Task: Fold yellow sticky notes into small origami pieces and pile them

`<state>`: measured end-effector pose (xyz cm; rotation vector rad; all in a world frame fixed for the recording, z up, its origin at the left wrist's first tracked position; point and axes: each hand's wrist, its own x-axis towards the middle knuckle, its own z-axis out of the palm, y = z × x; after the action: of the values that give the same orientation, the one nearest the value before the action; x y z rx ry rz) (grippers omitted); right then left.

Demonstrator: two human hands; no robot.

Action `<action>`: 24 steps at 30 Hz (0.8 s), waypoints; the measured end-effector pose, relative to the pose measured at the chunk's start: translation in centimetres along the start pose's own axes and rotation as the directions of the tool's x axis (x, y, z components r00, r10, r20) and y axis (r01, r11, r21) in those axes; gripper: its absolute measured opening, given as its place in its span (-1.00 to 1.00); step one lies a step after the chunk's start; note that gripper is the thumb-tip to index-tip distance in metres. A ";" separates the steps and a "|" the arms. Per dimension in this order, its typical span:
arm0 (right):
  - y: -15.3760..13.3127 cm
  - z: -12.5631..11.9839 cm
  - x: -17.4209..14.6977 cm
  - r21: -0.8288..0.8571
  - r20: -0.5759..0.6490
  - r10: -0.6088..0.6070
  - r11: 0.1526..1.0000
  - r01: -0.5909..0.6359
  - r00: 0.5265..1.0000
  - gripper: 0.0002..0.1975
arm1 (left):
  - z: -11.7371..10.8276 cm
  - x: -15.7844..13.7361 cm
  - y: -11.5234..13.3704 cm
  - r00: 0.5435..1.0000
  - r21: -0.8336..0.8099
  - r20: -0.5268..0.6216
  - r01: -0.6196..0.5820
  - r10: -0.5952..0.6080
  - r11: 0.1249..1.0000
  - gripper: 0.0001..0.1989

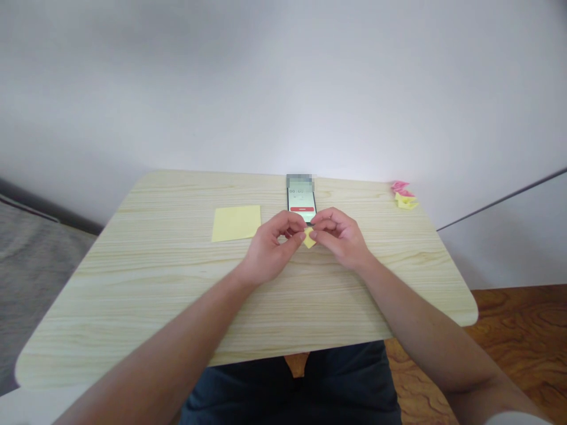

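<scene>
Between both hands, above the middle of the table, is a small folded piece of yellow paper (pixel 309 241). My left hand (pixel 275 245) is closed, pinching its left side between thumb and fingers. On the other side my right hand (pixel 339 237) grips it the same way, thumb toward me. The fingertips cover much of the paper, so its full shape is hidden. Just beyond the hands lies a phone (pixel 302 200) with a timer and a red bar on its screen. A flat yellow paper sheet (pixel 237 223) rests to the left of my left hand.
At the table's far right edge sit a pink folded paper piece (pixel 401 188) and a yellow folded paper piece (pixel 406 202), touching or nearly so. The pale wood-grain table (pixel 146 283) has its far edge along a white wall (pixel 283 88). Grey fabric (pixel 35 265) shows at left.
</scene>
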<state>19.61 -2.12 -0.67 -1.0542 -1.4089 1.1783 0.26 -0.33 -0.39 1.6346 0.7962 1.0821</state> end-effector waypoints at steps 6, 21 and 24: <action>-0.4 0.0 0.0 0.011 0.032 0.007 1.000 -0.007 0.999 -0.84 | -0.1 0.1 0.4 0.996 0.013 0.075 0.042 -0.042 0.999 -0.96; -0.1 -0.4 0.5 -0.011 -0.006 0.101 0.995 -0.101 0.995 -0.86 | -0.2 -0.1 0.6 0.997 0.231 0.003 -0.081 0.082 0.970 -0.90; -0.3 -0.3 0.2 -0.157 -0.059 -0.009 0.988 -0.001 0.998 -0.89 | -0.2 -0.1 0.4 1.000 0.265 -0.026 -0.008 0.015 0.964 -0.88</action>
<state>19.91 -1.88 -0.34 -1.1859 -1.4750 1.0374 0.03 -0.42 -0.04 1.8521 0.9850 1.0421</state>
